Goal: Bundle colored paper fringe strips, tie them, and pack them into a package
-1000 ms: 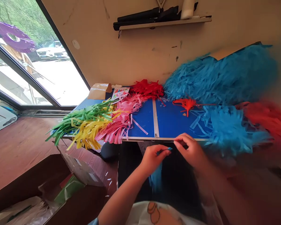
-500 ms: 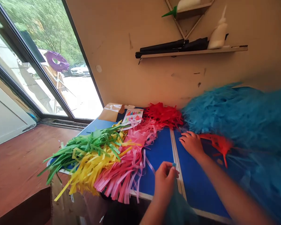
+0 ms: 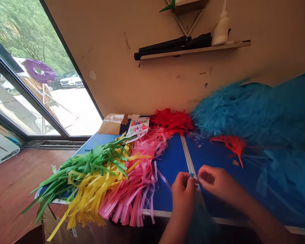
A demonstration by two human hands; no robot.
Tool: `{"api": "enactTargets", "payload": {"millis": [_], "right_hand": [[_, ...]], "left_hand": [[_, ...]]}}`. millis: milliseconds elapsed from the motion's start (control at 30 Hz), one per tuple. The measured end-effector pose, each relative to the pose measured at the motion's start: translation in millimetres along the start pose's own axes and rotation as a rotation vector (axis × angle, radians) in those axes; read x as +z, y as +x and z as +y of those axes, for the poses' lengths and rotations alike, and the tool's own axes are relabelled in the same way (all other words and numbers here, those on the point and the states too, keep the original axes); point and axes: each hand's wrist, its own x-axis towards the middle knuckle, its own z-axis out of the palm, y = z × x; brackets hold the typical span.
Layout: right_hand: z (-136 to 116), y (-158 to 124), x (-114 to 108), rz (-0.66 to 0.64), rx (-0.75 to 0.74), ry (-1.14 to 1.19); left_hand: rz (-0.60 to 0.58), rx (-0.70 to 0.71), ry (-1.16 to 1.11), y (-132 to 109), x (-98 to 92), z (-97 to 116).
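Note:
My left hand (image 3: 183, 195) is closed in a pinch on the top end of a blue tissue-paper tassel (image 3: 199, 218), whose strips hang down over the near table edge. Close on its right is my right hand (image 3: 217, 181), thumb and fingertips brought together near the tassel's blue tip. What those fingertips hold, if anything, is too small to make out. Left of my hands lie fringed tissue tassels: pink (image 3: 139, 173), yellow (image 3: 91, 189) and green (image 3: 91, 159). A red bunch (image 3: 171, 122) lies farther back.
A large blue fringed heap (image 3: 251, 115) covers the table's right side, with a small red piece (image 3: 234, 145) before it. A brown paper packet (image 3: 112, 124) and a printed card (image 3: 138, 124) lie at the back left. A shelf (image 3: 193, 52) holds a white bottle (image 3: 220, 29).
My right hand has come back from the far part of the table, beside the red piece, to my left hand. The left still pinches the blue tassel. The view has shifted right.

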Motion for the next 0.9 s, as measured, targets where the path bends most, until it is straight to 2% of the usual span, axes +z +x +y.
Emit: {"api": "enactTargets", "payload": {"millis": [133, 267, 433, 633, 767, 900], "right_hand": [[-1.4, -1.3, 6.9, 0.099, -0.032, 0.020], [6.9, 3.0, 10.3, 0.268, -0.070, -0.127], [10.3, 2.1, 14.3, 0.229, -0.090, -0.176], [11.8, -12.9, 9.6, 0.298, -0.083, -0.112], [19.5, -23.5, 7.9, 0.338, -0.062, -0.153], [21.9, -26.5, 8.7, 0.318, -0.126, -0.168]], "left_hand": [[0.014, 0.038, 0.050, -0.5, -0.2, -2.0], [0.018, 0.017, 0.025, 0.2, 0.6, -4.0], [0.073, 0.035, 0.092, 2.1, 1.2, -3.5], [-0.032, 0.117, 0.299, -0.4, 1.2, 0.5], [-0.047, 0.116, 0.302, 0.1, 1.4, -0.4], [-0.090, 0.161, 0.309, 0.2, 1.8, -1.6]]}}
